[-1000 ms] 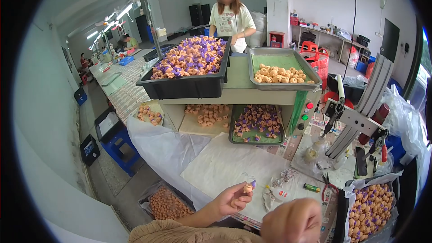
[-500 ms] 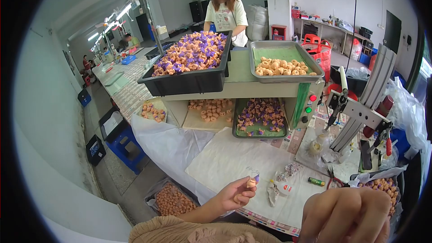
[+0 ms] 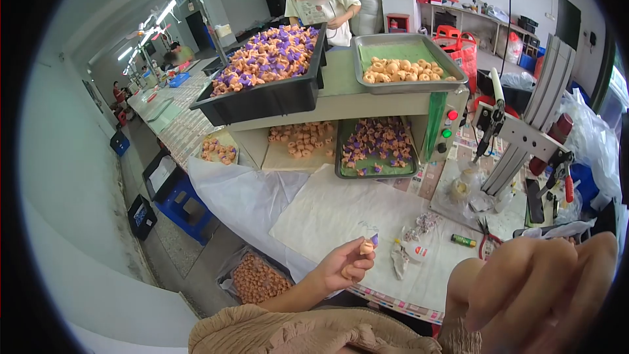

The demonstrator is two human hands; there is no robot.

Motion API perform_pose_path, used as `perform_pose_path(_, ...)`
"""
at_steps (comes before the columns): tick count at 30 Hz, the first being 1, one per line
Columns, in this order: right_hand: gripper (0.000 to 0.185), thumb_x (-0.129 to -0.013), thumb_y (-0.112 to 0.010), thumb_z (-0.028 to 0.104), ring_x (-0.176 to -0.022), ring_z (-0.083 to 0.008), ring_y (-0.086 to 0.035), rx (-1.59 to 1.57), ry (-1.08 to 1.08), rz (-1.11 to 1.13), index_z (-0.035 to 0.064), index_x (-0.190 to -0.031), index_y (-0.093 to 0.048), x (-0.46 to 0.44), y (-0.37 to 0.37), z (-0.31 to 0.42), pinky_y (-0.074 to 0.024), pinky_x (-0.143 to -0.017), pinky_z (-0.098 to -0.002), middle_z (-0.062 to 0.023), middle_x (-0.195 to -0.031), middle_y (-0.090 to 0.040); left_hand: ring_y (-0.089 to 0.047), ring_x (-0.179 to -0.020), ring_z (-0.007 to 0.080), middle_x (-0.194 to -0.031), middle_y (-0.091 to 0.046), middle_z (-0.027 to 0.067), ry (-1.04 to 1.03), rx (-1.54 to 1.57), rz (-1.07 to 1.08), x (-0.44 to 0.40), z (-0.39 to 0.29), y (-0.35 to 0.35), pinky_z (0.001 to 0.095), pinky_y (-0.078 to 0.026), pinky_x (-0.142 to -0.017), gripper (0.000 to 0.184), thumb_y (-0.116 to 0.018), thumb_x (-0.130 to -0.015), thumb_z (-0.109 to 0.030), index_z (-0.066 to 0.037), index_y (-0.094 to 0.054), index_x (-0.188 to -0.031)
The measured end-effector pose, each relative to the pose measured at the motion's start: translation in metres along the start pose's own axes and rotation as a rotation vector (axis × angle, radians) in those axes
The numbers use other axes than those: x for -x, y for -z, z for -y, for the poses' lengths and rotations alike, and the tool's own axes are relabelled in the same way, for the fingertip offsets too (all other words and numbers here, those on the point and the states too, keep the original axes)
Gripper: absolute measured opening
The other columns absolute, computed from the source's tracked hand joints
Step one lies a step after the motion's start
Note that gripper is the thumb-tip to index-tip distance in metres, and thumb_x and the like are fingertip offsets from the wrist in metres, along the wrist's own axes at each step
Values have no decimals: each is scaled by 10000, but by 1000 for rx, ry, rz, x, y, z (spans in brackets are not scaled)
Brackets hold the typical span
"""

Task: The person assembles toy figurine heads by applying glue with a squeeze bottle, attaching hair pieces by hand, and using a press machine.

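Observation:
Between the thumb and fingers of my left hand [image 3: 347,265] is a small peach-coloured piece [image 3: 367,247] with a purple tip, held above the white sheet [image 3: 341,216]. My right hand [image 3: 531,282] is large and close to the camera at the lower right, with its fingers curled. Whatever it holds, if anything, is hidden behind the fingers. Beyond my hands, on the table, lie a white bottle [image 3: 415,250] with a red label, a green tube [image 3: 463,240] and red-handled pliers [image 3: 488,241].
A black bin [image 3: 262,106] of peach and purple pieces and a metal tray [image 3: 409,85] stand on a shelf unit. Underneath is a green-lined tray [image 3: 377,172]. At right stands a metal press [image 3: 524,137]. A person [image 3: 321,3] stands behind the bin.
My right hand has moved right and closer to the camera, now covering most of the lower-right bin. My left hand still holds the piece. The view has shifted, and the person behind has moved.

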State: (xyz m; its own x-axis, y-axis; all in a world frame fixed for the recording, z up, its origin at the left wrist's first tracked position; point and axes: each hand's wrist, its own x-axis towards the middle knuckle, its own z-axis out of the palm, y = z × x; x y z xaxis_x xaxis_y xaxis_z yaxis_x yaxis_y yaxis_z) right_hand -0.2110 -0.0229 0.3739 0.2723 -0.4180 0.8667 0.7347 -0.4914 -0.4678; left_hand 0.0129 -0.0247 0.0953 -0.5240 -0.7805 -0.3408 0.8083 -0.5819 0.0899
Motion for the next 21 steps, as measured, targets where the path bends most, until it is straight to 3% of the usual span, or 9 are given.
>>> perform_pose_path(8, 245, -956, -486, 155, -929, -290, -611, -44, 221, -85, 10, -1099, -622, -7, 7, -25, -508, -711, -359, -173, -1055, -624, -398, -618, 79, -907, -546, 96, -18, 6, 16, 2, -1, -1, 152, -314, -391, 294, -472, -995, -268, -3, -516, -1114)
perform_pose_path(11, 248, -957, -484, 158, -930, -288, -609, -65, 223, -80, 9, -1101, -621, -22, 4, -33, -506, -714, -358, -173, -1056, -623, -428, -625, 93, -866, -578, 100, -30, 2, 17, 3, -2, -2, 153, -331, -400, 280, -487, -990, -265, 0, -544, -1059)
perform_pose_path(21, 263, -965, -475, 169, -936, -281, -602, -180, 188, -37, 4, -1111, -617, 13, 55, -14, -497, -733, -355, -169, -1060, -621, -423, -630, 91, -881, -564, 97, -19, 10, 15, 3, 0, -1, 151, -326, -395, 285, -487, -989, -262, -1, -535, -1093)
